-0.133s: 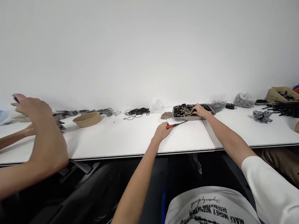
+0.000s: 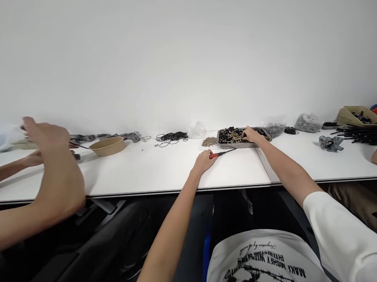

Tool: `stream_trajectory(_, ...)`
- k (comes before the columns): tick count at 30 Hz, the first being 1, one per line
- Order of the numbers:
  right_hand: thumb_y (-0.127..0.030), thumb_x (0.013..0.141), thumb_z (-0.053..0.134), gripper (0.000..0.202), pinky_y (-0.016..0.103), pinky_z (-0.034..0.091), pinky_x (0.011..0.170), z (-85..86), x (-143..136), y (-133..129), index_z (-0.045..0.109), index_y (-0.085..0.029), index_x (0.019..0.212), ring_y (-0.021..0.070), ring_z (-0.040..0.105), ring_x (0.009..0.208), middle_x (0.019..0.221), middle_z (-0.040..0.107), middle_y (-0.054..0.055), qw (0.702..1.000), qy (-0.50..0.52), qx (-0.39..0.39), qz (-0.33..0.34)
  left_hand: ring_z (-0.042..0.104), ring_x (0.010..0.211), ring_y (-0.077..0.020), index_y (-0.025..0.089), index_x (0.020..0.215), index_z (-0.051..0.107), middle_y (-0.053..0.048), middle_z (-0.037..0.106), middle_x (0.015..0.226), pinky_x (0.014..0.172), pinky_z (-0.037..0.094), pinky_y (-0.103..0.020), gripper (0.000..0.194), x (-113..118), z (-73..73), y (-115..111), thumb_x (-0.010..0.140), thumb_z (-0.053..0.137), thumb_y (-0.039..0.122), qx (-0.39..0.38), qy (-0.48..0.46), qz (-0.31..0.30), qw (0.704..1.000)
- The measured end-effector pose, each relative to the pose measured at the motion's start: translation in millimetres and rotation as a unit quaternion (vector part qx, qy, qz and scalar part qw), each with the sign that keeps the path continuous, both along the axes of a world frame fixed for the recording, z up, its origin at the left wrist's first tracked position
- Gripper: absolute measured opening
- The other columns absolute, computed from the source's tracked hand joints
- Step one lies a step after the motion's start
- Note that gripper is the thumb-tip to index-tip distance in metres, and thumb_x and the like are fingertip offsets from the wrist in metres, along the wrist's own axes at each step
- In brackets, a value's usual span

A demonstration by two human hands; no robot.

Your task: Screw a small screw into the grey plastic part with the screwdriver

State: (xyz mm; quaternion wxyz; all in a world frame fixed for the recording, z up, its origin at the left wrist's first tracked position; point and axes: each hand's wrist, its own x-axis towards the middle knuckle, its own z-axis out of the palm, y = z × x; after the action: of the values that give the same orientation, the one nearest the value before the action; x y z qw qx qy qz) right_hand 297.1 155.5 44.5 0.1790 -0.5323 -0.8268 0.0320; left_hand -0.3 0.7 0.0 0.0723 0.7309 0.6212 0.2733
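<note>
My left hand (image 2: 202,162) is closed round the red-handled screwdriver (image 2: 221,153) on the table (image 2: 161,173). My right hand (image 2: 251,135) reaches into the tray (image 2: 221,145); its fingers are too small to read

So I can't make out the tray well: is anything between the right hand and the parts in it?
Nothing visible: the right hand already rests in the tray, fingers on the parts. The left hand holds the screwdriver just in front.

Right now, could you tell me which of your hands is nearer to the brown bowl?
Left. The left hand holds the screwdriver, right of the bowl; the right hand reaches into the tray, farther right.
</note>
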Motion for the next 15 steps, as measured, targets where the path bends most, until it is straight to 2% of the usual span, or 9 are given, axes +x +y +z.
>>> stream_trajectory(3,-0.015,0.089,0.071,0.006,0.034,0.052,0.085,6.4,-4,-6,0.073,-0.013,0.093,0.0248,0.065,0.095,0.125,0.06,0.018,0.998,-0.057,-0.013,-0.014,0.064,0.086,-0.0244,0.021,0.092,0.061,-0.009,0.07,0.096,0.073,0.044,-0.032,0.015,0,0.3,0,0.091,0.061,0.036,0.0,0.003,-0.003,1.0)
stream_trajectory(5,-0.015,0.089,0.071,0.007,0.032,0.052,0.084,9.4,-4,-9,0.074,-0.014,0.095,0.0237,0.066,0.093,0.121,0.065,0.017,0.999,-0.051,-0.007,-0.013,0.064,0.087,-0.0246,0.021,0.092,0.061,-0.01,0.07,0.097,0.073,0.044,-0.032,0.015,0,0.5,0,0.091,0.061,0.036,-0.001,0.006,-0.001,1.0)
stream_trajectory(11,-0.024,0.094,0.069,0.013,0.031,0.053,0.085,26.2,6,-11,0.079,-0.015,0.092,0.0202,0.067,0.086,0.101,0.077,0.012,0.997,0.07,-0.031,0.02,0.064,0.087,-0.0249,0.021,0.092,0.061,-0.01,0.07,0.096,0.074,0.045,-0.032,0.015,1,0.6,1,0.092,0.059,0.035,-0.001,0.005,-0.002,1.0)
stream_trajectory(15,-0.025,0.092,0.07,0.018,0.033,0.055,0.085,40.1,16,-4,0.08,-0.011,0.098,0.0212,0.067,0.086,0.092,0.078,0.013,0.991,0.135,0.0,-0.002,0.064,0.086,-0.0253,0.02,0.094,0.061,-0.01,0.071,0.096,0.073,0.045,-0.033,0.015,1,0.5,1,0.092,0.058,0.035,0.0,0.0,-0.003,1.0)
